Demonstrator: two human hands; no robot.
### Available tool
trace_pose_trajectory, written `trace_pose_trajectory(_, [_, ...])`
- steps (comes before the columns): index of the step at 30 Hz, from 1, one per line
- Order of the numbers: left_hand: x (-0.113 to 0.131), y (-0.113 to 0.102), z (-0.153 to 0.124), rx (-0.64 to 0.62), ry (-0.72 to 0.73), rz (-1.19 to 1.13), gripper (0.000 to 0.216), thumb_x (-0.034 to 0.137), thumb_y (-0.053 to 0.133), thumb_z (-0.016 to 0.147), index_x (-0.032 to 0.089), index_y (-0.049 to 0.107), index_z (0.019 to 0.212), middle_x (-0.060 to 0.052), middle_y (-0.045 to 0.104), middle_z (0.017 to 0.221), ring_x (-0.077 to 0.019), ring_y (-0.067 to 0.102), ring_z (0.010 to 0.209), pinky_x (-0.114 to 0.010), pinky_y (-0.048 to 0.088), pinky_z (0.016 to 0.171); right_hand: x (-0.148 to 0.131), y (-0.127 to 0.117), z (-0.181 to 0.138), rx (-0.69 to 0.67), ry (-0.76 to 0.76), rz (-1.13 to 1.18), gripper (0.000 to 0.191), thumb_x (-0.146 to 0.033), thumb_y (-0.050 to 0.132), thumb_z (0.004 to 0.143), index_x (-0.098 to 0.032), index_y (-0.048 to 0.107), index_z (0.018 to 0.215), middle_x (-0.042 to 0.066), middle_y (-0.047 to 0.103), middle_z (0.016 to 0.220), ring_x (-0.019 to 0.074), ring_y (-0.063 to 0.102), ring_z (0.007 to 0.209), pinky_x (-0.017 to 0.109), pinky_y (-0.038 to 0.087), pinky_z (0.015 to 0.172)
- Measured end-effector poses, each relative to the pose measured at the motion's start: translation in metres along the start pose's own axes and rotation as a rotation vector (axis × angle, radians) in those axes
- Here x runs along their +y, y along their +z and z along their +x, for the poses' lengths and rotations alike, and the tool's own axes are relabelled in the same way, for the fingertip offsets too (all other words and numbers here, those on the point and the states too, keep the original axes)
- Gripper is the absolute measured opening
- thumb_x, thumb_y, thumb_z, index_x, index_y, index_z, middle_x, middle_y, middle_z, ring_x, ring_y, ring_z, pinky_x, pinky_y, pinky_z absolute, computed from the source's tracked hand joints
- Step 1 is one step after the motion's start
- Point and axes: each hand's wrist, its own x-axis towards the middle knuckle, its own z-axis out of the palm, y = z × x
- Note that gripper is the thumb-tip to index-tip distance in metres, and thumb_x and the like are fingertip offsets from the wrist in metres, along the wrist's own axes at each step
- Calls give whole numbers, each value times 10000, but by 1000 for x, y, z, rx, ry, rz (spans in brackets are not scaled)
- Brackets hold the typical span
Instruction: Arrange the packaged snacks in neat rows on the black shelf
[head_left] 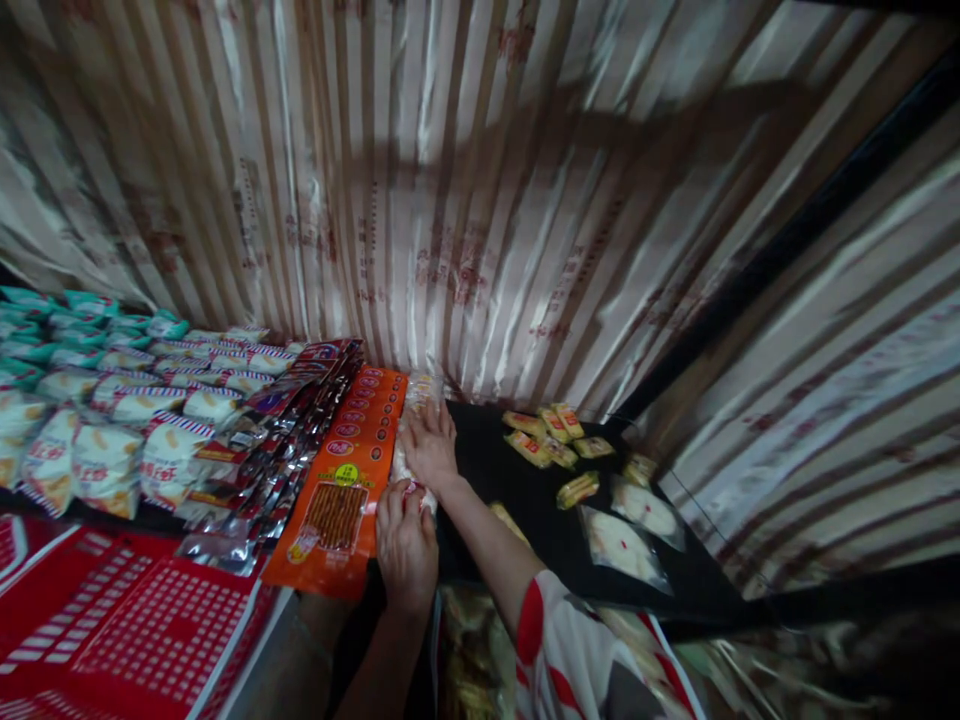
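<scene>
Two hands work over a narrow clear plastic packet with pale contents (pixel 424 388), standing along the right side of an orange snack packet (pixel 345 450). My right hand (pixel 430 445) lies over its middle, fingers stretched out and pointing away. Nearer to me, my left hand (pixel 407 545) has its fingers bent over the near end of the packet. Their undersides are hidden. The orange packet, printed with brown sticks, leans on a row of dark shiny packets (pixel 292 440).
White snack bags (pixel 105 465) and green bags (pixel 75 335) fill the left of the black shelf (pixel 487 470). Small yellow packets (pixel 555 425) and flat white packets (pixel 622 545) lie right. A red basket (pixel 165 610) stands in front; a corrugated-looking sheet (pixel 450 200) rises behind.
</scene>
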Motion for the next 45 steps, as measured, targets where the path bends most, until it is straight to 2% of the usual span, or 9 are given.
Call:
trace_pose_trajectory(5, [-1,-1,0,34,34,18,236,134,456,841,141,620,1011,-113,583,1106,-264,482,1101,-422,432,950,9,-10,-27,250,-82,76,395,-310,321,937,-182,595,1190,108,377,1428,252,218,1360,448,258,1068])
trace_pose_trajectory(10, [-4,-4,-1,35,74,4,226,140,457,836,158,634,976,-108,587,1115,-272,464,1116,-427,435,950,52,-31,-71,358,-82,115,350,-283,356,913,-176,606,1133,118,415,1394,239,283,1329,455,316,1034])
trace_pose_trajectory(14, [-2,-7,-4,36,86,-28,204,151,459,829,180,647,902,-100,583,1121,-273,468,1088,-430,452,923,108,-59,-110,374,15,0,348,-259,369,884,-166,606,1122,117,445,1371,245,288,1319,466,303,1040])
trace_pose_trajectory(18, [3,-11,-8,48,113,-49,209,159,455,827,184,653,889,-105,590,1088,-269,477,1076,-433,448,923,164,-86,-150,393,246,-195,362,-287,376,867,-163,619,1104,124,468,1348,301,282,1311,526,314,1007])
trace_pose_trajectory(21, [7,-12,-13,63,124,-67,216,160,446,832,181,653,887,-107,598,1064,-258,487,1071,-421,448,925,196,-94,-178,329,406,-286,393,-367,386,871,-164,638,1093,159,510,1304,366,326,1273,564,335,963])
trace_pose_trajectory(24, [11,-13,-17,62,129,-80,220,150,437,832,168,652,875,-108,611,1039,-252,495,1061,-407,448,931,215,-91,-202,262,392,-294,422,-423,402,872,-180,616,1141,159,556,1252,322,438,1210,507,363,970])
trace_pose_trajectory(30, [16,-13,-25,36,147,-100,233,112,427,812,162,648,865,-97,624,1023,-244,503,1053,-383,460,918,224,-84,-225,247,155,-229,484,-474,493,828,-150,584,1176,185,549,1259,294,505,1170,474,417,946])
trace_pose_trajectory(36, [13,-17,-27,27,134,-109,255,83,424,780,183,648,851,-81,635,1002,-229,529,1032,-376,466,908,217,-94,-238,232,36,-140,358,-329,479,839,-209,612,1149,133,592,1207,269,554,1108,447,470,885])
trace_pose_trajectory(45, [6,-34,-29,-62,105,-156,245,131,423,807,201,624,929,-54,659,959,-210,571,958,-363,483,872,166,-131,-231,315,8,-144,366,-371,399,889,-228,606,1154,113,609,1162,258,557,1068,439,463,905])
